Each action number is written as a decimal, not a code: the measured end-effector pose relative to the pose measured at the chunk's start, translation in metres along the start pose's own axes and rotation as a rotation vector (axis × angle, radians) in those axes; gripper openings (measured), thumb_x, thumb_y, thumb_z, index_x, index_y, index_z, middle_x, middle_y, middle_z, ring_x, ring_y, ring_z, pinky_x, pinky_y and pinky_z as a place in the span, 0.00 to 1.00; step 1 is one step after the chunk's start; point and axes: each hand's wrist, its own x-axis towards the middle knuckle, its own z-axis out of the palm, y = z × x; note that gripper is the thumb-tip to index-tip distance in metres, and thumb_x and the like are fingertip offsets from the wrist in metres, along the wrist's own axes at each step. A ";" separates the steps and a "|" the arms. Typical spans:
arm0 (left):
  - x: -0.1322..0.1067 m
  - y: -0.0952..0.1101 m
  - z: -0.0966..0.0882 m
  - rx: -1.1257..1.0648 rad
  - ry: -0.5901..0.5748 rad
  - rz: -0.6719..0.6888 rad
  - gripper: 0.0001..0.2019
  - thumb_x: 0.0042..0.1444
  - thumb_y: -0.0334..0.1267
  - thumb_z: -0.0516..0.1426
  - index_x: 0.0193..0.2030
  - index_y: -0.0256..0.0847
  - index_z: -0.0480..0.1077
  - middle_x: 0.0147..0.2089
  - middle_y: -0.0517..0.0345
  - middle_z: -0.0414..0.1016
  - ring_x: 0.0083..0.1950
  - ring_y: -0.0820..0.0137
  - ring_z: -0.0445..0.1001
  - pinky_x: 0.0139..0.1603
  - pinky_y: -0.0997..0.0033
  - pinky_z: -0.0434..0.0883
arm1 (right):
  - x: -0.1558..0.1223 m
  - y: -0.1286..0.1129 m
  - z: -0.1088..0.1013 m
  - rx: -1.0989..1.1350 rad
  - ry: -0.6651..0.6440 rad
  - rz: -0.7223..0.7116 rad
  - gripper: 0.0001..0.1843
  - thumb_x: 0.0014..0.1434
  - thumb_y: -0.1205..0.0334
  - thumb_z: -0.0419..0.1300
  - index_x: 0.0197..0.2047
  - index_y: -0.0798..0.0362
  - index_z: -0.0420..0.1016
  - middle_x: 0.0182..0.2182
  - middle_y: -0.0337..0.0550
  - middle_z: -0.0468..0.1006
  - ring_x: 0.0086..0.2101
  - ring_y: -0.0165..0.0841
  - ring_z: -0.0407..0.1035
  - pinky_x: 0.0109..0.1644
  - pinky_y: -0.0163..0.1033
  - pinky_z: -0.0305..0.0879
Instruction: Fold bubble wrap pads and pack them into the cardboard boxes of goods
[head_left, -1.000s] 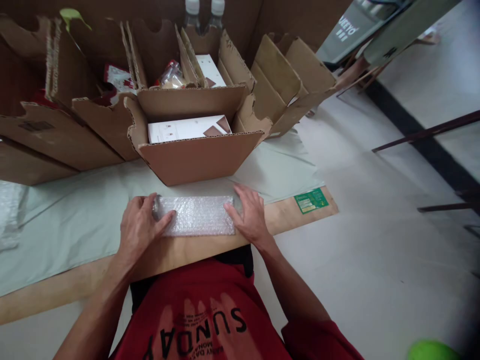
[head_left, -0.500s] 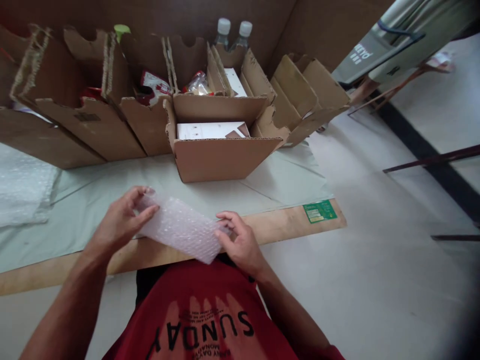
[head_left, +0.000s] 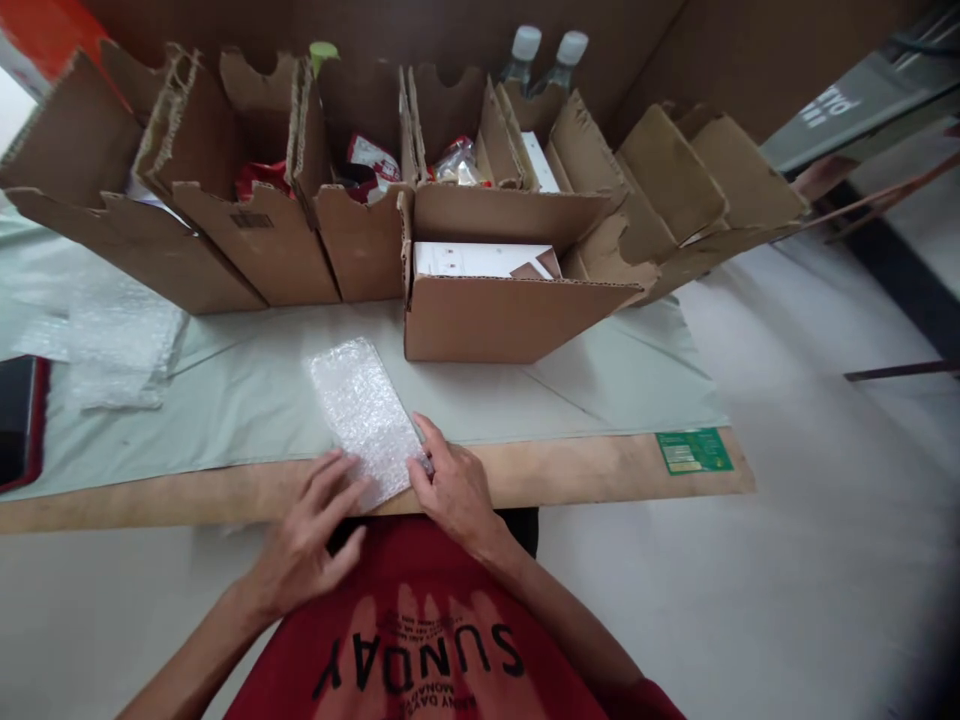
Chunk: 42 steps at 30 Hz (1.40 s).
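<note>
A bubble-wrapped flat packet (head_left: 361, 415) lies lengthwise on the table, pointing away from me, its near end at the wooden edge (head_left: 570, 470). My right hand (head_left: 450, 487) pinches the packet's near right corner with finger and thumb. My left hand (head_left: 307, 540) hovers at the near left end, fingers spread and loose, fingertips about touching the wrap. An open cardboard box (head_left: 499, 315) with a white carton (head_left: 480, 260) inside stands just beyond the packet.
A row of open cardboard boxes (head_left: 255, 240) with packaged goods lines the back; two bottles (head_left: 544, 50) stand behind. Loose bubble wrap (head_left: 120, 340) and a dark device (head_left: 19, 415) lie at the left. A green label (head_left: 694, 450) sits on the table's right edge.
The packet was turned from lying crosswise to lying lengthwise on the table. My left hand let go of its end and opened; my right hand moved to its near corner.
</note>
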 end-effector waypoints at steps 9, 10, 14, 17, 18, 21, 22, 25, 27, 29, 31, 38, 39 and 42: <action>0.006 0.006 0.025 0.003 0.029 0.018 0.28 0.61 0.32 0.61 0.68 0.41 0.64 0.63 0.40 0.75 0.67 0.50 0.71 0.70 0.40 0.62 | 0.007 0.004 -0.003 0.683 -0.087 0.135 0.29 0.63 0.62 0.55 0.67 0.48 0.67 0.24 0.33 0.71 0.23 0.30 0.63 0.28 0.35 0.64; 0.006 0.007 0.026 -0.009 0.040 0.016 0.28 0.61 0.32 0.61 0.68 0.41 0.64 0.63 0.41 0.76 0.67 0.51 0.72 0.70 0.41 0.62 | 0.008 0.003 -0.002 0.758 -0.102 0.157 0.28 0.63 0.62 0.56 0.67 0.49 0.66 0.26 0.34 0.72 0.23 0.30 0.64 0.28 0.35 0.65; 0.009 0.011 0.027 -0.057 0.131 -0.021 0.23 0.62 0.27 0.58 0.64 0.42 0.68 0.58 0.45 0.80 0.63 0.56 0.76 0.67 0.48 0.67 | 0.010 0.002 -0.004 0.962 -0.185 0.237 0.28 0.63 0.57 0.58 0.66 0.50 0.65 0.30 0.35 0.76 0.22 0.28 0.65 0.28 0.35 0.68; 0.016 0.010 0.024 -0.159 0.222 -0.119 0.17 0.64 0.26 0.55 0.57 0.42 0.73 0.51 0.49 0.84 0.56 0.61 0.80 0.59 0.56 0.73 | 0.008 0.012 -0.018 0.879 -0.132 0.186 0.27 0.64 0.53 0.61 0.63 0.50 0.67 0.31 0.37 0.77 0.27 0.30 0.71 0.35 0.39 0.73; 0.018 0.008 0.023 -0.193 0.240 -0.172 0.14 0.64 0.27 0.55 0.54 0.41 0.74 0.48 0.50 0.84 0.52 0.62 0.81 0.56 0.59 0.74 | 0.006 0.017 -0.025 0.816 -0.092 0.134 0.27 0.64 0.52 0.62 0.63 0.50 0.68 0.36 0.40 0.79 0.31 0.33 0.74 0.40 0.41 0.75; 0.025 0.005 0.017 -0.247 0.258 -0.299 0.09 0.66 0.30 0.56 0.48 0.40 0.76 0.43 0.51 0.84 0.44 0.65 0.82 0.47 0.64 0.76 | 0.002 0.029 -0.043 0.600 -0.034 -0.065 0.34 0.60 0.57 0.67 0.68 0.44 0.65 0.59 0.49 0.76 0.55 0.42 0.73 0.56 0.48 0.73; 0.026 0.004 0.015 -0.251 0.258 -0.320 0.08 0.66 0.31 0.56 0.47 0.40 0.77 0.42 0.52 0.84 0.43 0.65 0.81 0.46 0.65 0.76 | 0.003 0.030 -0.046 0.540 -0.049 -0.120 0.38 0.59 0.58 0.68 0.70 0.43 0.63 0.65 0.49 0.72 0.61 0.44 0.69 0.61 0.50 0.70; 0.029 0.004 0.012 -0.264 0.238 -0.356 0.08 0.66 0.33 0.56 0.45 0.39 0.78 0.39 0.53 0.83 0.41 0.66 0.81 0.44 0.66 0.75 | 0.013 0.022 -0.038 0.480 -0.108 -0.216 0.41 0.59 0.61 0.67 0.73 0.42 0.60 0.69 0.49 0.67 0.66 0.44 0.64 0.64 0.50 0.67; 0.030 0.006 0.012 -0.277 0.221 -0.389 0.08 0.66 0.34 0.57 0.45 0.38 0.78 0.39 0.54 0.83 0.40 0.67 0.80 0.44 0.67 0.75 | 0.024 0.014 -0.023 0.527 -0.135 -0.211 0.36 0.61 0.60 0.65 0.71 0.46 0.64 0.58 0.49 0.78 0.54 0.40 0.74 0.57 0.45 0.71; 0.030 0.006 0.011 -0.283 0.228 -0.439 0.08 0.66 0.35 0.57 0.45 0.39 0.78 0.38 0.54 0.83 0.39 0.67 0.80 0.43 0.68 0.74 | 0.034 0.009 -0.009 0.565 -0.136 -0.155 0.29 0.63 0.59 0.62 0.67 0.50 0.70 0.41 0.43 0.81 0.37 0.34 0.74 0.45 0.40 0.72; 0.031 0.005 0.011 -0.285 0.254 -0.497 0.09 0.66 0.38 0.57 0.44 0.39 0.78 0.37 0.55 0.82 0.38 0.67 0.80 0.42 0.69 0.74 | 0.040 0.008 -0.001 0.553 -0.107 -0.093 0.24 0.63 0.58 0.62 0.62 0.51 0.75 0.30 0.35 0.76 0.28 0.30 0.66 0.37 0.37 0.67; 0.041 -0.005 0.012 -0.243 0.142 -0.731 0.17 0.61 0.51 0.58 0.44 0.41 0.79 0.34 0.56 0.82 0.30 0.67 0.77 0.36 0.69 0.72 | 0.041 0.005 0.006 0.488 -0.030 -0.023 0.23 0.64 0.59 0.60 0.62 0.50 0.74 0.29 0.35 0.73 0.29 0.31 0.65 0.38 0.37 0.65; 0.044 -0.007 0.012 -0.221 0.111 -0.748 0.17 0.60 0.51 0.57 0.45 0.42 0.79 0.33 0.57 0.82 0.29 0.67 0.76 0.34 0.69 0.71 | 0.040 0.004 0.006 0.466 -0.010 -0.024 0.23 0.64 0.60 0.60 0.62 0.49 0.73 0.33 0.37 0.76 0.31 0.31 0.67 0.40 0.37 0.67; 0.051 -0.011 0.010 -0.160 0.032 -0.788 0.19 0.57 0.51 0.57 0.47 0.43 0.79 0.31 0.58 0.81 0.26 0.67 0.73 0.33 0.68 0.68 | 0.029 0.003 0.000 0.329 0.132 -0.101 0.23 0.65 0.61 0.59 0.63 0.50 0.71 0.47 0.46 0.80 0.42 0.37 0.74 0.51 0.43 0.71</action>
